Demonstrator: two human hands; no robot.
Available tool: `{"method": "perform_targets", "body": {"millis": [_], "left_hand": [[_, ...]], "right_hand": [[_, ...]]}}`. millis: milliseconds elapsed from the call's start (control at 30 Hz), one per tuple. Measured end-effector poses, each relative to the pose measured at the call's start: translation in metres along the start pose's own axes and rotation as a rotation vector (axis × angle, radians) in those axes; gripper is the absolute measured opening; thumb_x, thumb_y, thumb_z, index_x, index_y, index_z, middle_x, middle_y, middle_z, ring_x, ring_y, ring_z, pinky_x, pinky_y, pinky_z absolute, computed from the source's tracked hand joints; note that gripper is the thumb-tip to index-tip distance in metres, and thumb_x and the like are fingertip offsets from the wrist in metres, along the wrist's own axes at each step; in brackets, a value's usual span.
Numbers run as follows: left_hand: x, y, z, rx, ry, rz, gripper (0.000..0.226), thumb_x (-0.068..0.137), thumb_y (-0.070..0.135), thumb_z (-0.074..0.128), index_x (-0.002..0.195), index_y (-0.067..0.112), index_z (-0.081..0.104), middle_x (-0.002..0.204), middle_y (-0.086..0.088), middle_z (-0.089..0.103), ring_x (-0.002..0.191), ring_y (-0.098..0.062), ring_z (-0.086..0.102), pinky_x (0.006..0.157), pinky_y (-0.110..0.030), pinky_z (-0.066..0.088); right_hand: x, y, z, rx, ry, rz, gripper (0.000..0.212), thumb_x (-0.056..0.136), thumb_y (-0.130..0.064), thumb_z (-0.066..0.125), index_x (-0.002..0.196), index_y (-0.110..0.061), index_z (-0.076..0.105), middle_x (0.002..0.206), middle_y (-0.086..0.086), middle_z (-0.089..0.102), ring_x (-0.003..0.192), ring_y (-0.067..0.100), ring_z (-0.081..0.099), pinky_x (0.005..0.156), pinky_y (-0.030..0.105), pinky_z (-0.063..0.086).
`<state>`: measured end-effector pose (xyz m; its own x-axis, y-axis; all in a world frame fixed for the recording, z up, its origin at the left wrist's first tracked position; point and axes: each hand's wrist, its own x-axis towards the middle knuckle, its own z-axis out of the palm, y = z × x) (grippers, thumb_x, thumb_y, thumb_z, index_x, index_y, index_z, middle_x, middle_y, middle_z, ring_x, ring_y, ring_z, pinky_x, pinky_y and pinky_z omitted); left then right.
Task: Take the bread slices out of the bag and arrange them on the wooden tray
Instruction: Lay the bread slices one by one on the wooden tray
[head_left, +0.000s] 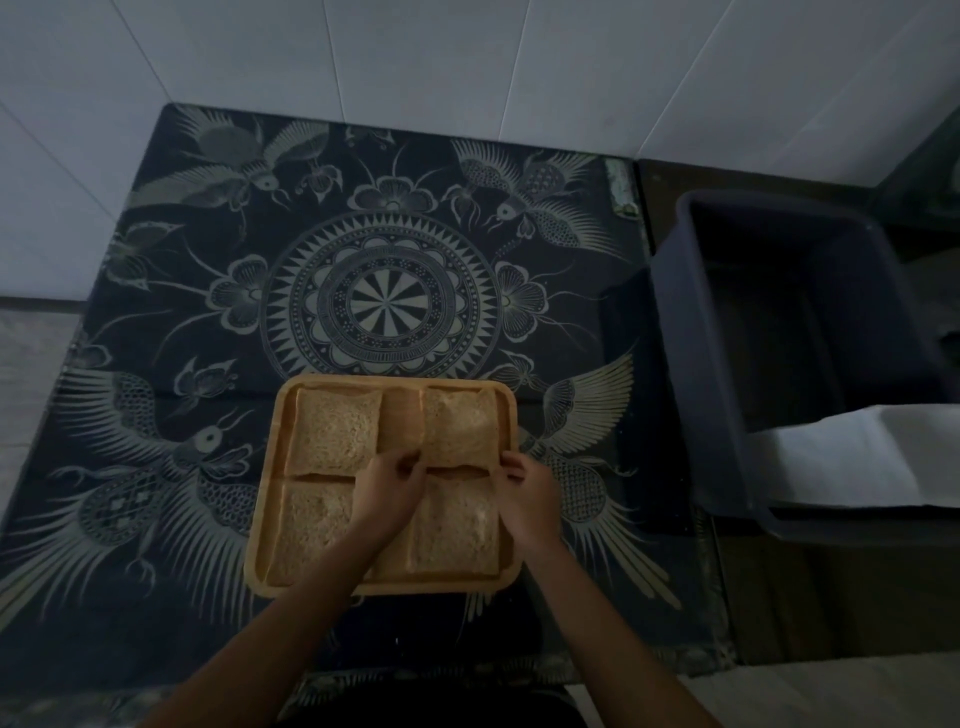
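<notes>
Four bread slices (332, 431) lie flat on the wooden tray (265, 499). Left hand (387, 486) and right hand (524, 499) pinch the far-right slice's (460, 426) near edge. No bag visible; arranging looks nearly finished.

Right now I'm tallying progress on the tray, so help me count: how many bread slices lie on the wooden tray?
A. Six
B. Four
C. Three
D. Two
B: the wooden tray holds four bread slices in a two-by-two layout, far left, far right, near left and near right, with both hands over the near right one.
</notes>
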<state>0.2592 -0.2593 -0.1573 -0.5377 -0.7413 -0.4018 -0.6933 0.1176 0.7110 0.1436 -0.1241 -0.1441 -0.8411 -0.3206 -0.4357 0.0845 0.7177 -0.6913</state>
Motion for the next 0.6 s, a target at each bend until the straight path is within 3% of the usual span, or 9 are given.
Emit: {"method": "perform_targets", "body": {"millis": [100,167,267,400,600], "left_hand": [[0.001,-0.004,0.002,0.021,0.006,0.006,0.029,0.095,0.025,0.063,0.12,0.014,0.073,0.097,0.003,0.077,0.068,0.012,0.05,0.062,-0.016,0.041],[0.0,-0.003,0.002,0.023,0.008,0.016,0.029,0.095,0.025,0.064,0.119,0.014,0.074,0.094,0.006,0.075,0.067,0.013,0.049,0.061,-0.011,0.038],[-0.002,-0.003,0.0,0.009,-0.016,0.027,0.03,0.091,0.022,0.068,0.121,0.015,0.073,0.099,0.004,0.078,0.074,0.007,0.056,0.063,-0.006,0.037],[-0.005,-0.005,-0.004,0.002,-0.065,0.066,0.034,0.087,0.018,0.072,0.12,0.019,0.073,0.094,0.01,0.074,0.079,0.005,0.061,0.067,-0.008,0.041],[-0.017,-0.008,0.0,0.034,-0.032,0.048,0.032,0.089,0.016,0.069,0.121,0.014,0.071,0.093,0.005,0.074,0.08,-0.003,0.061,0.068,-0.014,0.042]], "right_hand": [[-0.001,0.0,0.002,-0.072,0.04,-0.046,0.025,0.096,-0.026,0.069,0.118,-0.013,0.074,0.107,0.0,0.077,0.088,0.005,0.065,0.074,0.014,0.046],[-0.002,-0.001,0.003,-0.13,0.075,-0.091,0.023,0.095,-0.026,0.071,0.112,-0.013,0.077,0.1,0.0,0.078,0.078,0.002,0.061,0.064,0.005,0.039],[-0.002,-0.001,0.003,-0.172,0.077,-0.086,0.021,0.093,-0.026,0.072,0.109,-0.014,0.078,0.096,0.0,0.078,0.074,0.003,0.06,0.061,0.006,0.038],[-0.001,0.003,-0.001,-0.145,0.003,-0.04,0.029,0.093,-0.027,0.07,0.121,-0.017,0.073,0.101,-0.001,0.077,0.088,0.01,0.069,0.076,0.024,0.053],[-0.004,0.01,-0.001,-0.086,-0.013,-0.038,0.034,0.093,-0.02,0.071,0.126,-0.012,0.069,0.105,0.002,0.076,0.093,0.013,0.07,0.09,0.034,0.058]]}}
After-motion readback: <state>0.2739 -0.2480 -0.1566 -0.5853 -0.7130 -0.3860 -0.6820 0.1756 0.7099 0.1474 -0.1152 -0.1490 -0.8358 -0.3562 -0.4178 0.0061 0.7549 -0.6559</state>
